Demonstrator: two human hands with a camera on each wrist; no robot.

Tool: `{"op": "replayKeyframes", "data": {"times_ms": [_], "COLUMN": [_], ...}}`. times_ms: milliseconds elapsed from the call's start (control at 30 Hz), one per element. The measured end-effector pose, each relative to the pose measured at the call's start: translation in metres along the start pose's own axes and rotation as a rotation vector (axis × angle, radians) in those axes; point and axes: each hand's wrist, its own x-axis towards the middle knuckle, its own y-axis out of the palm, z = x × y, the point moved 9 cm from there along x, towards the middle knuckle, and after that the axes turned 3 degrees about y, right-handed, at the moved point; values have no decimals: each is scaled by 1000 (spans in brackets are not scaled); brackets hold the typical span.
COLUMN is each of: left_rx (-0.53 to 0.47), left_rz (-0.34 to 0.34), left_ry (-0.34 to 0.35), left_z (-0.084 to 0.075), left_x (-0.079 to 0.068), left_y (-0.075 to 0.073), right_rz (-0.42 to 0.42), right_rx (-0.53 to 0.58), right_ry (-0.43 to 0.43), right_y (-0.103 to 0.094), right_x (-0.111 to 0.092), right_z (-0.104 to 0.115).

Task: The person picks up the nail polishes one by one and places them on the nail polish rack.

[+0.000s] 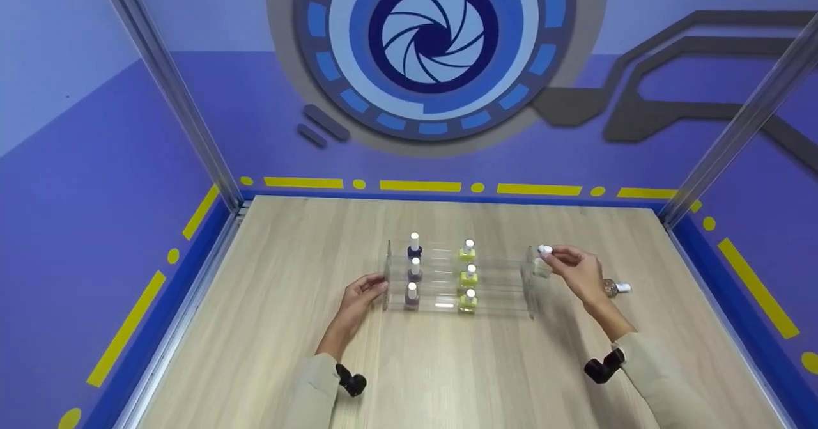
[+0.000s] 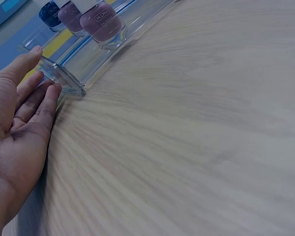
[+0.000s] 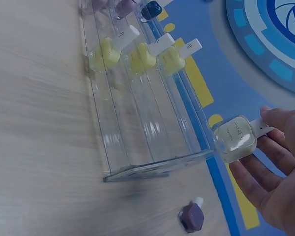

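Observation:
A clear tiered display rack (image 1: pixel 498 288) stands on the table with nail polish bottles in two columns. On its left side are a dark blue bottle (image 1: pixel 415 250) and two mauve bottles (image 2: pixel 102 23); three yellow bottles (image 3: pixel 107 55) line the middle. My right hand (image 1: pixel 578 272) pinches a pale cream nail polish bottle (image 3: pixel 235 138) by its white cap, beside the rack's right end at upper-tier height. My left hand (image 1: pixel 354 301) rests its fingertips against the rack's left end panel (image 2: pixel 64 77), thumb near the panel's edge, fingers fairly straight.
Right of the rack, near my right wrist, another small bottle (image 1: pixel 612 288) with a white cap lies on the wooden table (image 1: pixel 447 378). Purple-blue panels (image 1: pixel 211 116) with metal posts enclose the table at the back and sides.

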Motion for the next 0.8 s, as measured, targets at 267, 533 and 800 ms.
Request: {"op": "replayKeyframes", "data": {"times_ms": [267,533,800], "left_rx": [20,11,25], "left_rz": [-5,0,5], "left_ry": [7,1,-6], "left_z": [-2,-1,-1], "left_x": [0,0,-2], "left_y": [1,0,0], "right_rz": [-11,-15,-10], "right_rx": [30,33,35], "right_ry": [36,31,-16], "right_y": [8,18,28], "right_x": [11,18,25], "right_z": [-2,5,14]}}
